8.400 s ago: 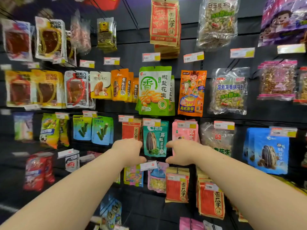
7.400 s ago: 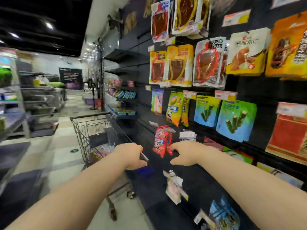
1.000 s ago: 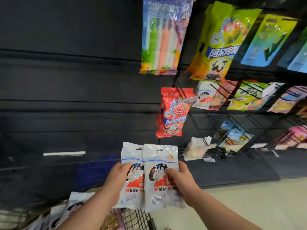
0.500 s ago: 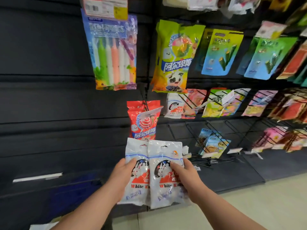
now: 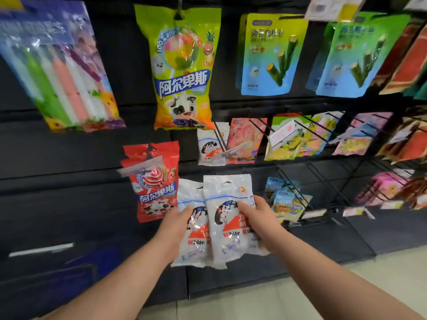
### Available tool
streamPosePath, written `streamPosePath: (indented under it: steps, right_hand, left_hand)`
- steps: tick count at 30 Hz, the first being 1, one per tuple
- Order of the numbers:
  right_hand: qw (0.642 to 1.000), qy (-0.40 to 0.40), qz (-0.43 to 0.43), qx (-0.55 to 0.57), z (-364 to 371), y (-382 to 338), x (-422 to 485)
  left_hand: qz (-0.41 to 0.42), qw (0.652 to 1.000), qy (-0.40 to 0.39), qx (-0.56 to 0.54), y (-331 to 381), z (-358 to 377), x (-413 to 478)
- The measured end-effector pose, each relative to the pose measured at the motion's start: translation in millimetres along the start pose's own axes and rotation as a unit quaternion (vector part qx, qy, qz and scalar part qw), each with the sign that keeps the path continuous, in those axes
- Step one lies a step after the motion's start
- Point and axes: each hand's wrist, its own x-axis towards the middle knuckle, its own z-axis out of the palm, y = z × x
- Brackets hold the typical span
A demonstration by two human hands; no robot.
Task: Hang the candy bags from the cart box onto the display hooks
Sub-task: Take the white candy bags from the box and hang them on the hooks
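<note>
Holding centre frame: two white candy bags (image 5: pixel 227 218), overlapped, the left one half hidden. Left hand (image 5: pixel 176 224) fingers clamp the left bag's edge; right hand (image 5: pixel 257 219) fingers clamp the right bag. Lower print unreadable. Behind, centre-left, one red lollipop bag (image 5: pixel 153 181), its price tag blurred. Further up, one matching white bag (image 5: pixel 211 146) hangs behind wire hooks (image 5: pixel 318 179).

We reached both bare forearms up and forward from the lower corners of the view, converging toward the middle. Our left hand (image 5: pixel 176 224) was curled with its thumb lying across the front of what it gripped, fingers tucked behind. Our right hand (image 5: pixel 258 221) sat just beside it and slightly higher, thumb pressed forward, fingers wrapped around the far edge, wrist bent slightly inward.
</note>
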Motion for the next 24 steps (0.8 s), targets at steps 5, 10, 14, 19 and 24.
streamPosePath:
  steps: [5, 10, 14, 19, 24]
  right_hand:
    - [1.0, -0.01, -0.006, 0.006, -16.6, -7.7, 31.3]
    - [0.999, -0.02, -0.023, -0.015, -14.6, -15.1, 54.7]
    - [0.999, -0.017, -0.037, -0.013, -12.0, -17.1, 64.0]
    - [0.999, -0.012, -0.044, -0.003, -13.4, -20.6, 72.2]
    - [0.999, -0.011, -0.038, -0.007, -10.4, -23.0, 80.3]
  left_hand:
    - [-0.007, 1.0, 0.028, -0.008, 4.2, 29.8, 14.4]
    - [-0.011, 0.998, 0.067, 0.0, 5.3, 37.6, 29.5]
    - [-0.011, 0.997, 0.076, 0.009, 2.0, 35.1, 39.9]
    - [-0.018, 0.997, 0.076, 0.001, -0.6, 32.5, 52.7]
    - [-0.015, 0.997, 0.078, 0.009, -2.2, 30.7, 59.8]
